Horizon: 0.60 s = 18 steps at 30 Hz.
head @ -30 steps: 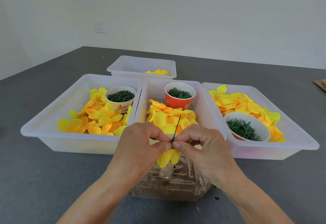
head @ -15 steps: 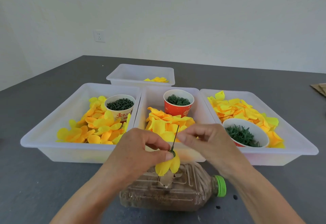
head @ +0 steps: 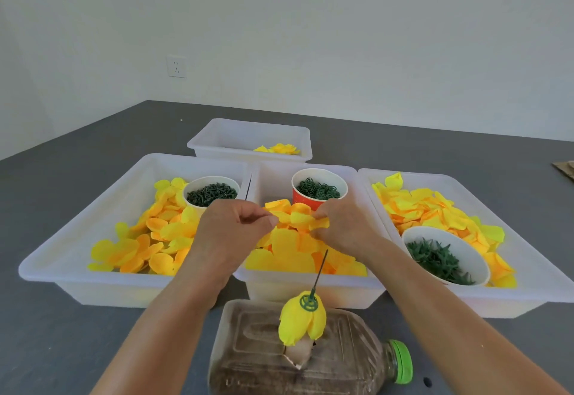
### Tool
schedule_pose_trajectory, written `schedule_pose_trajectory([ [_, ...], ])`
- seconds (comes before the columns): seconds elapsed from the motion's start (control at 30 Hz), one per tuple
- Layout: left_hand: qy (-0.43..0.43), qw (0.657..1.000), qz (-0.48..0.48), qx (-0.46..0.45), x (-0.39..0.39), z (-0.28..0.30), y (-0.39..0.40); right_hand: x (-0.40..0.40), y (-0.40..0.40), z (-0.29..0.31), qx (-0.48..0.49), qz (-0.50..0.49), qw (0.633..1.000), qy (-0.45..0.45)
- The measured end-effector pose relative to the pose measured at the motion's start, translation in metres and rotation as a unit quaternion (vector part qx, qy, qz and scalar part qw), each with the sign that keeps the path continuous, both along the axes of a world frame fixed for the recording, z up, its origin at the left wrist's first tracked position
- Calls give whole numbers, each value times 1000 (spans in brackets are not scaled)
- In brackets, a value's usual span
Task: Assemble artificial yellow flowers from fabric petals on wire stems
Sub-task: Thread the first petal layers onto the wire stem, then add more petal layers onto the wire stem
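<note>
A half-made yellow flower (head: 302, 320) stands head down on a green wire stem (head: 320, 270), stuck into a sand-filled plastic bottle (head: 341, 363) lying on its side. A green ring sits on top of its petals. Both hands are above the middle bin (head: 310, 279) of yellow petals. My right hand (head: 344, 227) pinches a yellow-orange petal (head: 307, 219) at its right edge. My left hand (head: 230, 233) has its fingertips closed at the same petal's left edge.
The left bin (head: 77, 276) holds petals and a white cup of dark green parts (head: 211, 194). A red cup of green rings (head: 318, 189) stands in the middle bin. The right bin (head: 528, 289) holds petals and a bowl of green leaves (head: 441, 258). A small bin (head: 248, 136) sits behind.
Both hands let go of the flower on the stem and moved forward over the middle bin. They took up a petal. The camera view tilted up.
</note>
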<state>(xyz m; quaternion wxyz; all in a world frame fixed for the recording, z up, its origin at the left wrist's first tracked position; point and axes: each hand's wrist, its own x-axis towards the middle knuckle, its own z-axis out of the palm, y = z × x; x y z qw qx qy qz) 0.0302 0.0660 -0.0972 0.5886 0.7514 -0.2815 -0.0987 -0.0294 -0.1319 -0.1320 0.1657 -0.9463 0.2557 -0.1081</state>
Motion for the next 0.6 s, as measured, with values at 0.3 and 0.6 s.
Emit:
schedule_pose_trajectory([
  [0.3,-22,999,38,28,25,-3,-23,9,-6,-6,-69,-3,996,-57],
  [0.6,-103,992,21,68,32,9,-44,-4,-19,22,75,-34,969,-234],
])
